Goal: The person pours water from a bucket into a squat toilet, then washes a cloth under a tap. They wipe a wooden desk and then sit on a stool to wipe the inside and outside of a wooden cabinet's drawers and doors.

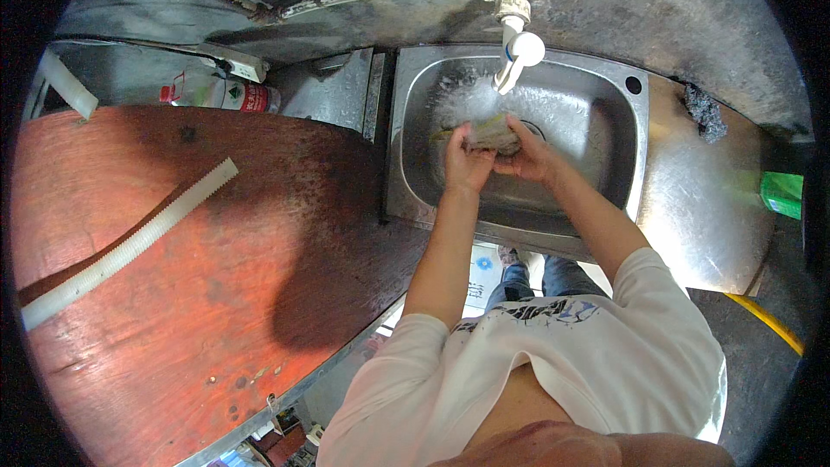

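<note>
Over the stainless steel sink [587,207], my left hand [468,162] and my right hand [528,154] hold a blurred yellow-green item [494,134] between them. Motion blur and my fingers hide its exact kind; it looks wet. A white plastic tap [512,65] points down just beyond it, with water splashing in the basin's far left part. Another yellowish bit [442,134] shows beside my left hand, too unclear to name. Part of the round drain [535,131] is visible behind my right fingers.
A reddish wooden board [194,259] with a white ridged strip [136,243] lies left. Behind it are a red-capped plastic bottle [220,94] and a power strip [240,68]. The steel counter [707,207] at right bears a crumpled dark scrubber or cloth [705,113] and a green object [781,194].
</note>
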### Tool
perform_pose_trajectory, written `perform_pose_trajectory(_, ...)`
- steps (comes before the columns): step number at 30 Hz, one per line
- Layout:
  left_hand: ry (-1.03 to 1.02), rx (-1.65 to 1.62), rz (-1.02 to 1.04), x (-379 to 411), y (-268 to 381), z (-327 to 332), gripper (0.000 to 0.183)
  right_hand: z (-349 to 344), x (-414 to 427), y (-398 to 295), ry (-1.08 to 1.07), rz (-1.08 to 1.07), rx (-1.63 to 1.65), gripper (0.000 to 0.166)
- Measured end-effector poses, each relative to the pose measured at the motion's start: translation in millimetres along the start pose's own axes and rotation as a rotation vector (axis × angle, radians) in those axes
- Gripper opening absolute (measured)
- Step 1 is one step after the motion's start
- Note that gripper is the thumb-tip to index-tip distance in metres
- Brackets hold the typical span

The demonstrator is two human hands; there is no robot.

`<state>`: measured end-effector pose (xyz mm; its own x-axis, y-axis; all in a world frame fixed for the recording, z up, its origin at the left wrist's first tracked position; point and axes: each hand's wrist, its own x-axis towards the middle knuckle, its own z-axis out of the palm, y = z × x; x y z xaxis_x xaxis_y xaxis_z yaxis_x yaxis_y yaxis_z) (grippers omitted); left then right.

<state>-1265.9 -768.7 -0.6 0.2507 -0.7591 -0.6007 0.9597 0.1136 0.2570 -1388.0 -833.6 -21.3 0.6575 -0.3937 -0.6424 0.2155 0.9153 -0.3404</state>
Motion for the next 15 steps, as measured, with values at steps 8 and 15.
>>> perform_pose_trajectory(8,0.240,0.628,-0.023,20.9,25.0,-53.1,0.057,-46.4,66.1,-24.5,0.466,-1.142,-0.894,0.033)
perform_pose_trajectory(15,-0.123,0.410,-0.085,37.0,45.6,-86.7,0.067,63.3,-18.6,38.3,-0.417,-1.028,-1.249,0.032)
